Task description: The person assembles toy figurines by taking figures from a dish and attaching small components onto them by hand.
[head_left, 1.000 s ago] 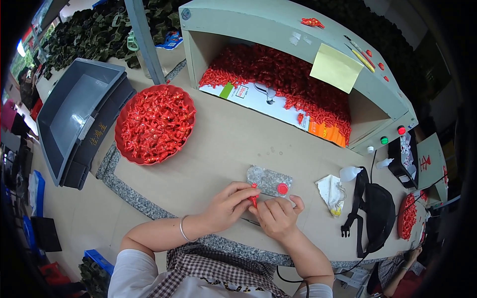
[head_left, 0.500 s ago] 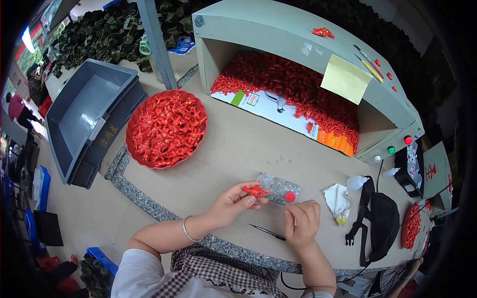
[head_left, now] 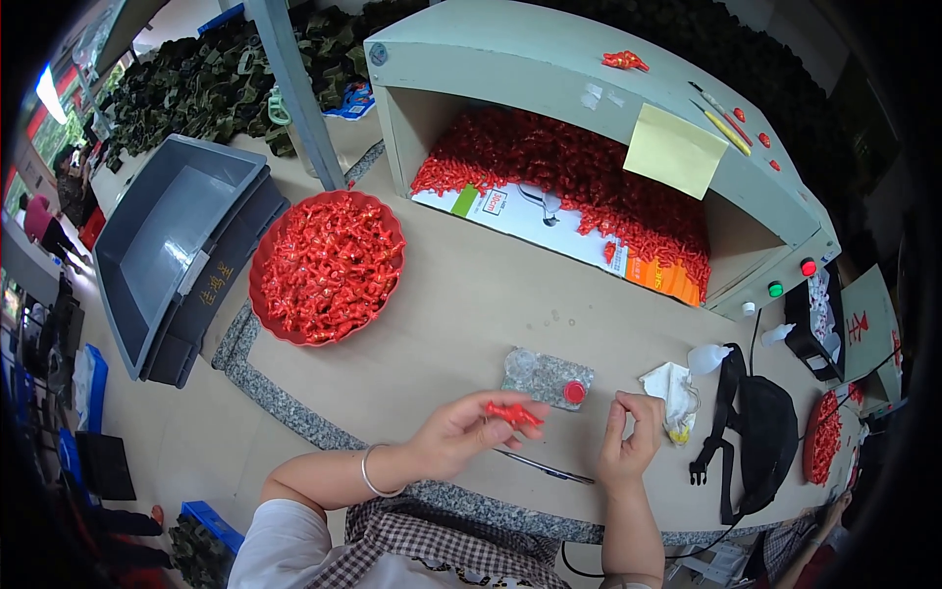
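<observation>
A small glossy red figurine is pinched between the thumb and fingers of my left hand. My right hand is to its right, thumb and fingertips pressed together; whatever they hold, if anything, is too small to make out. Just beyond both hands lies a grey speckled stone slab with a round red cap-like piece on its right end. A slim dark pen-like tool lies on the table between my wrists.
A red bowl heaped with similar red pieces stands left, beside stacked grey crates. Ahead, a pale green open-fronted booth holds many more. Rightward are a white cloth, a squeeze bottle and a black waist bag.
My left hand has come slightly nearer to me and turned the figurine. My right hand has shifted right, away from the slab. The view has tilted a little.
</observation>
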A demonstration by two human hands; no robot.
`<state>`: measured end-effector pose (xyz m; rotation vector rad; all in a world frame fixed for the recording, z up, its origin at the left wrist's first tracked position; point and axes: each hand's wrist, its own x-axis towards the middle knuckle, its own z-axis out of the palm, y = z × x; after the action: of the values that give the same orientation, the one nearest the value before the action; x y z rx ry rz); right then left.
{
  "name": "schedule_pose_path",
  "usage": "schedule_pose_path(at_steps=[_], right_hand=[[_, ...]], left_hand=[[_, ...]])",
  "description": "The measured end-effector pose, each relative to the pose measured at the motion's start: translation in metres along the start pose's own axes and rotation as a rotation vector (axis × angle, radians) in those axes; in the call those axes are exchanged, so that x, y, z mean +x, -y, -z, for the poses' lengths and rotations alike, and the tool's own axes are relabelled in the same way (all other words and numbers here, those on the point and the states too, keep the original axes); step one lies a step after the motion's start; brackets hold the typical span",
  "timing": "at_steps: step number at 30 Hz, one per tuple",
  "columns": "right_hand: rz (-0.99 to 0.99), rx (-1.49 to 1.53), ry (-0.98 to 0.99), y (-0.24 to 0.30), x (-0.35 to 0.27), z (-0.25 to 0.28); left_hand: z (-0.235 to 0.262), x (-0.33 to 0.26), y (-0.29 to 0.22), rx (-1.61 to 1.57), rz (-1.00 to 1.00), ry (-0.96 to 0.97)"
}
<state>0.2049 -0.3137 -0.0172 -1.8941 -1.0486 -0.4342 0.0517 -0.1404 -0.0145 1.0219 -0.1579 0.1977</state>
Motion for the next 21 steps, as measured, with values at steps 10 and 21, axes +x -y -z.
schedule_pose_path(at_steps=[10, 21], right_hand=[[-0.123, 0.04, -0.027, -0.008, -0.006, 0.002], [-0.102, 0.058, -0.026, -0.004, -0.008, -0.001]], left_hand=[[0.021, 0.007, 0.015, -0.113, 0.107, -0.267], [0.023, 0.005, 0.015, -0.068, 0.068, -0.293]])
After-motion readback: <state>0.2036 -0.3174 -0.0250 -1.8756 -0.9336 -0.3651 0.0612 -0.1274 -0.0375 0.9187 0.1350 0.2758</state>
